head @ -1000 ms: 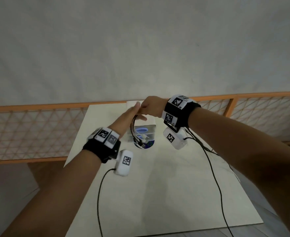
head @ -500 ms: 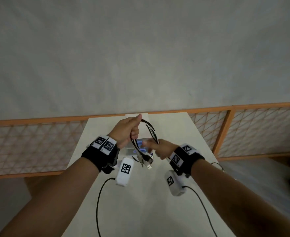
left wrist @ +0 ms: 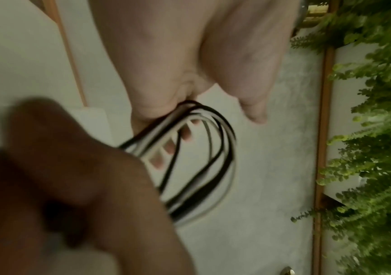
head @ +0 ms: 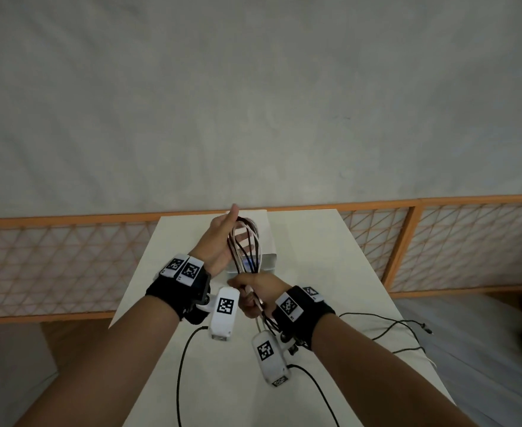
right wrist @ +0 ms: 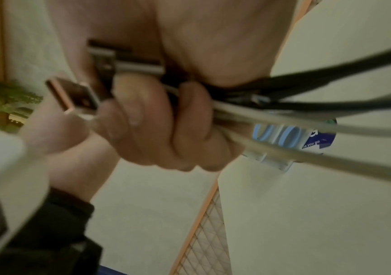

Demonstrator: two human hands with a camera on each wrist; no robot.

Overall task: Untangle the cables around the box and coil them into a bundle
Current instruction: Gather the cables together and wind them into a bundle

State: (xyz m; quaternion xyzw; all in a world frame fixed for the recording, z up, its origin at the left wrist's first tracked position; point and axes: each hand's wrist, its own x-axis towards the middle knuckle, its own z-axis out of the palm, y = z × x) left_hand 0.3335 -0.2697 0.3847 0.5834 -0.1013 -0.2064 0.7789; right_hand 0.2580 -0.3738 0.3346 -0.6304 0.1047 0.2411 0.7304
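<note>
A bundle of black and white cables [head: 248, 241] is looped over my left hand [head: 219, 241], which is raised above the table with its fingers straight. The left wrist view shows the cable loops [left wrist: 213, 148] passing round those fingers [left wrist: 186, 134]. My right hand [head: 255, 288] grips the lower end of the loops just below. In the right wrist view its fingers [right wrist: 166, 130] are curled round the cables [right wrist: 307, 109], and metal USB plugs [right wrist: 72, 96] stick out of the fist. The white box [head: 269, 241] with a blue label [right wrist: 295, 137] stands on the table behind the cables.
The white table [head: 315, 272] is bordered by an orange lattice fence [head: 469, 241]. Thin black wrist-camera leads [head: 386, 325] trail over its right side and front. Green plants [left wrist: 378, 130] stand beyond the fence.
My right hand came down from above the box and now grips the loops' lower end near my left wrist. My left hand opened out, and the loops are drawn longer.
</note>
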